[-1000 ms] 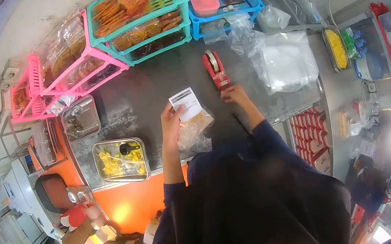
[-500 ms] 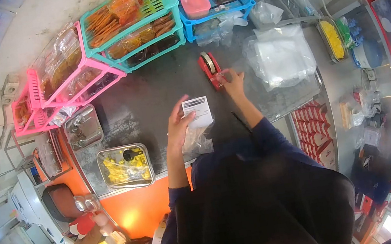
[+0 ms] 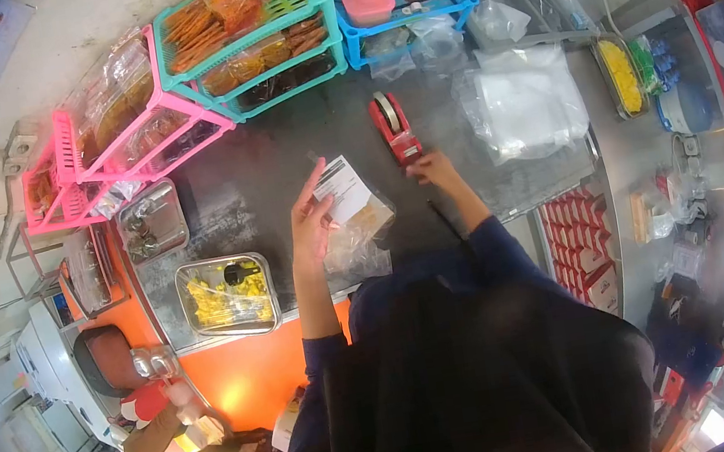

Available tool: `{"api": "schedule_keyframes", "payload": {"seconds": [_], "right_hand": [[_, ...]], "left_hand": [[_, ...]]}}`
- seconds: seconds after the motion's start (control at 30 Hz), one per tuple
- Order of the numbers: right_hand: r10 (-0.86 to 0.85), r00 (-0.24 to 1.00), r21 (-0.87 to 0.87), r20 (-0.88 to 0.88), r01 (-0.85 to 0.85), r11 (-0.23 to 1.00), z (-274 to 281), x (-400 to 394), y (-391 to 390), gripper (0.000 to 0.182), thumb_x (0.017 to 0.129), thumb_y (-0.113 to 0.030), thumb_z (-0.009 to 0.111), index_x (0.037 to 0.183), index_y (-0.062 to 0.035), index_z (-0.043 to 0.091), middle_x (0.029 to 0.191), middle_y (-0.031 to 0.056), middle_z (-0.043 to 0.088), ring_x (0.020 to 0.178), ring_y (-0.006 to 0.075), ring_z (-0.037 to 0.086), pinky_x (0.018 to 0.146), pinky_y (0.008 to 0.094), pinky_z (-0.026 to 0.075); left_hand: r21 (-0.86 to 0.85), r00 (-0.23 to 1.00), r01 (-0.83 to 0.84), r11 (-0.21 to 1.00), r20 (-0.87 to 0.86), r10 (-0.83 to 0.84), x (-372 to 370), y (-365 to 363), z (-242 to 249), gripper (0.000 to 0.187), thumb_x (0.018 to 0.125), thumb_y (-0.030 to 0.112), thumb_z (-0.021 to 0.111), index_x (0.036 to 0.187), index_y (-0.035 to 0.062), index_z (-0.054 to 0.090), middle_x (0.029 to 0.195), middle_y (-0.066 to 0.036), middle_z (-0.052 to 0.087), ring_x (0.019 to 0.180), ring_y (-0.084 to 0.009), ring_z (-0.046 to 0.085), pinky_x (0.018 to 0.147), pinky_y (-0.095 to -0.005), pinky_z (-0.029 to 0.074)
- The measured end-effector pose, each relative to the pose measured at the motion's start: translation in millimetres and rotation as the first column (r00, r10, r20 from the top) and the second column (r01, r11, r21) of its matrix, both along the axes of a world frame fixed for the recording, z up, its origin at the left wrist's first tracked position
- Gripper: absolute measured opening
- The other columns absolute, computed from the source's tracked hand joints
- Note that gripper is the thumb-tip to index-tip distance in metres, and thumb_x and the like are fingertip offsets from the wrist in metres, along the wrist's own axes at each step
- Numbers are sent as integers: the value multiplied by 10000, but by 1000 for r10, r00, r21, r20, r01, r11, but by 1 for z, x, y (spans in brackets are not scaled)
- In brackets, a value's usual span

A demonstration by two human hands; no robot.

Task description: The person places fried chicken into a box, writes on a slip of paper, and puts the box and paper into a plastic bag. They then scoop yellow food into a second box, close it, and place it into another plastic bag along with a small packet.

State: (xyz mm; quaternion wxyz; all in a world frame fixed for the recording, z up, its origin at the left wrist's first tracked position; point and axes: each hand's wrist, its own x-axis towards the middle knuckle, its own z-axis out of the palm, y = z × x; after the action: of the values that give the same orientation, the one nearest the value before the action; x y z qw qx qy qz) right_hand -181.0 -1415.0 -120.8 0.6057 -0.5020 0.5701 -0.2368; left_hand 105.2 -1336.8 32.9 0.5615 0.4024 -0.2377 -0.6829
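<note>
Here, the clear bag (image 3: 354, 249) beneath the paper (image 3: 344, 193) holds something brown (image 3: 372, 219).

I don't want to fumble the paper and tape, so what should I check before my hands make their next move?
1. White printed paper slip held in the left hand: ok.
2. Clear plastic bag close by, just below the slip: ok.
3. Red tape dispenser resting on the dark metal worktop: ok.
4. Right hand at the dispenser's near end: ok.
5. Strip of tape ready on the right fingers: cannot tell.
6. Slip already fixed to the bag: cannot tell.
</note>
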Motion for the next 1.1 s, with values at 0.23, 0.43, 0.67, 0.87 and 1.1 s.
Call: {"api": "schedule_keyframes", "payload": {"seconds": [0.23, 0.43, 0.67, 0.87, 1.1], "right_hand": [[276, 875, 86, 398, -335, 938, 156, 89, 41, 377, 915, -345, 589, 805, -8, 716, 605, -9, 517, 567, 69, 442, 569, 228, 410], [199, 945, 335, 258, -281, 899, 97, 82, 64, 385, 920, -372, 578, 839, -21, 714, 547, -56, 399, 506, 46, 366, 472, 205, 335], [102, 977, 510, 188, -185, 840, 37, 87, 106, 391, 895, -382, 613, 772, -19, 692, 520, -34, 401, 443, 65, 371, 388, 229, 324], [-43, 995, 629, 89, -23, 777, 19, 92, 104, 340, 891, -325, 628, 740, -24, 668, 515, 14, 467, 407, 124, 448, 353, 257, 345], [541, 829, 204, -144, -510, 836, -27, 72, 71, 370, 822, -347, 673, 734, 12, 679, 614, 104, 658, 505, 178, 631, 500, 312, 510]], "left_hand": [[-61, 991, -93, 994, 91, 98, -17, -11, 7, 706, 783, -133, 563, 1423, 110, 387, 1317, -72, 519, 1159, -158, 522, 964, -284, 441], [76, 976, -169, 983, 153, 156, -4, -19, -31, 408, 784, -76, 618, 1171, 53, 616, 1149, -75, 631, 1014, -151, 610, 862, -286, 505], [71, 723, -118, 990, 689, 36, -4, -13, -116, 343, 715, 169, 779, 1039, 117, 679, 793, -84, 702, 786, -116, 657, 702, -281, 500], [-210, 370, -186, 960, 890, 267, -21, -4, -150, 366, 697, 163, 786, 1045, 112, 683, 824, -102, 708, 786, -140, 666, 714, -293, 505], [305, 755, -59, 951, 637, -158, 30, -42, -208, 356, 709, 163, 744, 1058, 129, 682, 911, -118, 706, 800, -209, 676, 692, -306, 511]]}}
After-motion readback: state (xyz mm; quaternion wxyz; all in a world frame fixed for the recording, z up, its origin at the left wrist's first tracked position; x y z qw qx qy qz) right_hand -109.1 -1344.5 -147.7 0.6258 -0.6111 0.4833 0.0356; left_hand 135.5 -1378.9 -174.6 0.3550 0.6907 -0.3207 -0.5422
